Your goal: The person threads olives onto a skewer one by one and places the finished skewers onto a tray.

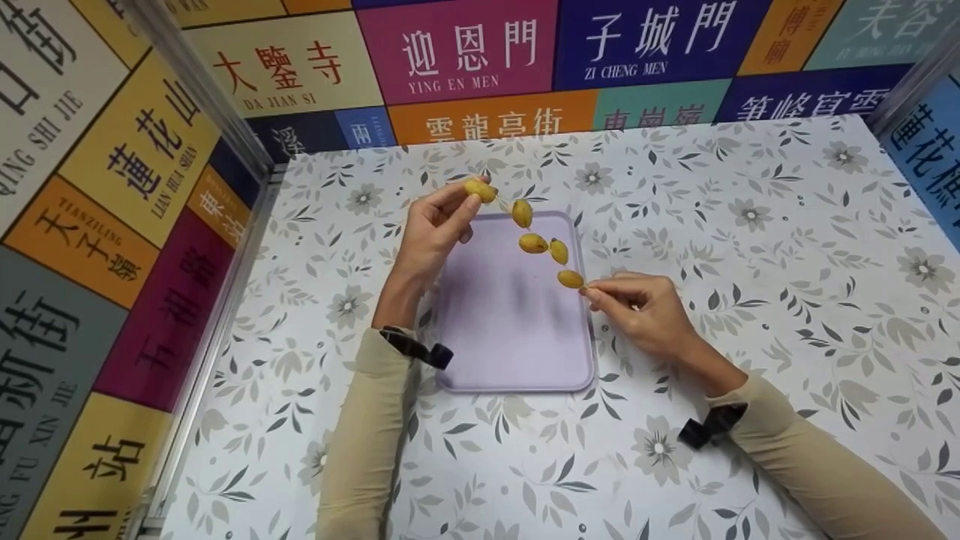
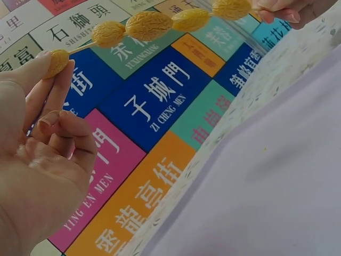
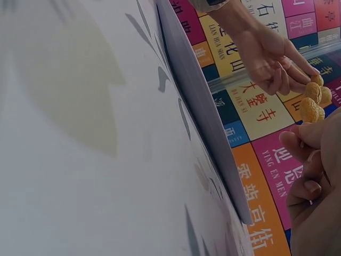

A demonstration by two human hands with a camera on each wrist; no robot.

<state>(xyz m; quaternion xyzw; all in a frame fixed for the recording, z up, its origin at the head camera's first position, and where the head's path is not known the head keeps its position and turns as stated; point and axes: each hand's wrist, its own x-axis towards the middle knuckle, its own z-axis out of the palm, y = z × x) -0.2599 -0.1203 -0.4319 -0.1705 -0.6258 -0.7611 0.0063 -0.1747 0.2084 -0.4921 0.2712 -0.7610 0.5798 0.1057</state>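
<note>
A thin pale skewer [image 2: 82, 48] carries several yellow, wrinkled oval fruits [image 2: 149, 25], spaced unevenly along it. In the head view it slants down to the right, held up above a lilac tray [image 1: 517, 330]. My left hand [image 1: 435, 229] pinches the fruit [image 1: 481, 191] at the upper left end between thumb and fingers; its other fingers curl loosely in the left wrist view. At the lower right end, my right hand [image 1: 649, 311] pinches the skewer's tip just beyond the last fruit [image 1: 571, 279]. The right wrist view shows the fruits [image 3: 311, 109] bunched by perspective between both hands.
The lilac tray has a low raised rim and lies on a table [image 1: 757, 300] covered in a grey floral print. Colourful panels [image 1: 457, 45] with lettering stand behind the table and along its left side. Black wrist straps [image 1: 412, 346] sit over the beige sleeves.
</note>
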